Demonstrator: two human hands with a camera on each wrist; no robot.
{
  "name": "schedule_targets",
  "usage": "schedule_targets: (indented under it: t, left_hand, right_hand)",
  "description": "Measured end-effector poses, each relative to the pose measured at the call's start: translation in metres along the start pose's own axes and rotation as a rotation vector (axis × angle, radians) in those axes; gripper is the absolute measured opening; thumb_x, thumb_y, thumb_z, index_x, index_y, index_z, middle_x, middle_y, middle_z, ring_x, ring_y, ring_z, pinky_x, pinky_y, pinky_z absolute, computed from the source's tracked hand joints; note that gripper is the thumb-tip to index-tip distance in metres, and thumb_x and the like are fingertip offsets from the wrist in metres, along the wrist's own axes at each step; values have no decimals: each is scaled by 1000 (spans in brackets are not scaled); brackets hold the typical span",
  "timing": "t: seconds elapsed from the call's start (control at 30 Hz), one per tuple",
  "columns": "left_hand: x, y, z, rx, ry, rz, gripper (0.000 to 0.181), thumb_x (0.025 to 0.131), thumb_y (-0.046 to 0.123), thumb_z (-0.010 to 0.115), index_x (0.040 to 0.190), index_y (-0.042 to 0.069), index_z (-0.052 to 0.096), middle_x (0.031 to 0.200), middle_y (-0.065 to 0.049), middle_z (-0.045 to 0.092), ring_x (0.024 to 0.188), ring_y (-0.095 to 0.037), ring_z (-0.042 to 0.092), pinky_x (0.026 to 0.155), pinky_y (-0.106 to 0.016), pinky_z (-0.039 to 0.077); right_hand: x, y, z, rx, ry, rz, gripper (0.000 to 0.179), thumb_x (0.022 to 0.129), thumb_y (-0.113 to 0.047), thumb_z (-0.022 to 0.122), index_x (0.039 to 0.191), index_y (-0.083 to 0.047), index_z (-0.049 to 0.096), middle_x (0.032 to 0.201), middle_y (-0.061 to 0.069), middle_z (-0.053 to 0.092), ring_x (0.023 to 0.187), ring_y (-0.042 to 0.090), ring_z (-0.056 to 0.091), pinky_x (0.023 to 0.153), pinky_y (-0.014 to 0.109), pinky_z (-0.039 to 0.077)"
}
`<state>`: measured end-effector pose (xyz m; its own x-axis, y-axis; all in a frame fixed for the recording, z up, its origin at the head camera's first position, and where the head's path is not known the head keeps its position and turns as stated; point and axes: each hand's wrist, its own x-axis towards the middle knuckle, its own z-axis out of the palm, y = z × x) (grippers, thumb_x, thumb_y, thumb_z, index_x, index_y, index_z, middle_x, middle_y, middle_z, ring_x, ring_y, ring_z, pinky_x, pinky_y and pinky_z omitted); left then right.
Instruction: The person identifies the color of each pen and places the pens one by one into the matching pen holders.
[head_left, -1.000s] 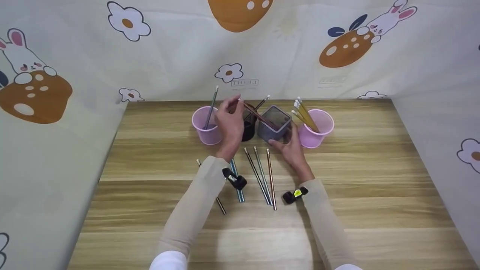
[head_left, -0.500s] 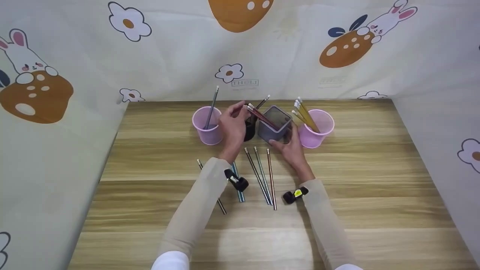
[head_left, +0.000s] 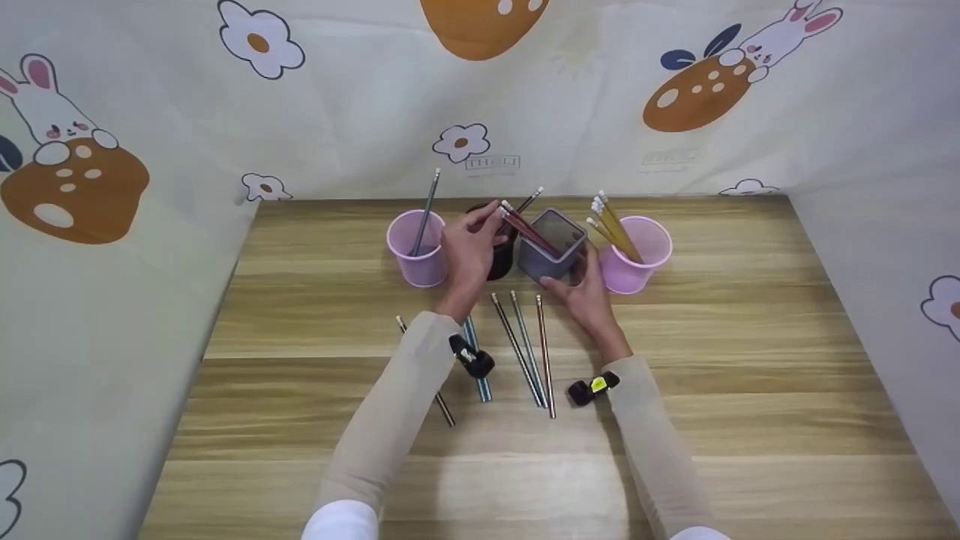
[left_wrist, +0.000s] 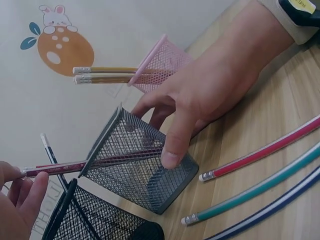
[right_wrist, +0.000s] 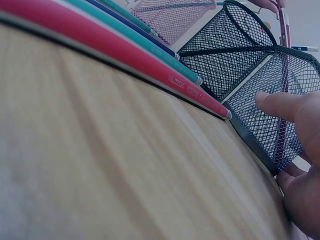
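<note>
My right hand [head_left: 590, 301] grips a grey square mesh pencil holder [head_left: 541, 264], thumb on the near side. The holder stands on the table beside a round black mesh cup [head_left: 501, 261]. Dark red pencils [head_left: 531, 235] lean in the square holder, eraser ends up and to the left. At those ends is my left hand [head_left: 469, 255]; in the left wrist view its fingertips pinch the end of a dark red pencil [left_wrist: 60, 169]. One dark pencil [left_wrist: 50, 152] with a white eraser leans out of the black cup.
A pink mesh cup [head_left: 420, 270] with one pencil stands left; another pink cup [head_left: 628, 279] with several yellow pencils [head_left: 619, 234] stands right. On the table in front lie a red pencil [head_left: 546, 356], a green pencil [left_wrist: 260, 184], a dark blue pencil [left_wrist: 270, 212] and others.
My left hand has lowered the dark red pencil further into the square holder, bringing its end down and right beside the others. The right hand keeps its grip in place.
</note>
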<state>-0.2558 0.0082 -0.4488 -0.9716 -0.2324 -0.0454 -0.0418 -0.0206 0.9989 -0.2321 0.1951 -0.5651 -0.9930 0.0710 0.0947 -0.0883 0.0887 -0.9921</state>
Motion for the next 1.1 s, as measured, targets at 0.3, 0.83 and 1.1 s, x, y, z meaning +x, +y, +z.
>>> schedule_targets:
  t: [0.3,0.83,1.1]
  left_hand:
    - [4,0,-2,-28,-51,-2,25,93,7,69,118,3,73,108,-20,75,91,-39,72,58,-24,60]
    - [-9,-16,-3,40,5,37,41,93,4,68,133,7,64,108,-17,73,87,-30,71,58,-24,60]
    - [-25,-32,-1,179,58,180,18,90,9,72,107,6,67,95,-10,72,78,-11,60,67,-18,50]
  right_hand:
    - [0,1,-1,0,7,2,100,79,1,80,158,-10,19,154,26,38,146,40,37,125,42,28]
    - [0,-1,0,0,5,53,100,80,-3,81,159,-16,20,158,22,35,148,37,34,126,41,27]
    - [0,-1,1,-17,2,46,100,79,-5,81,158,-16,22,157,21,37,147,37,36,125,41,28]
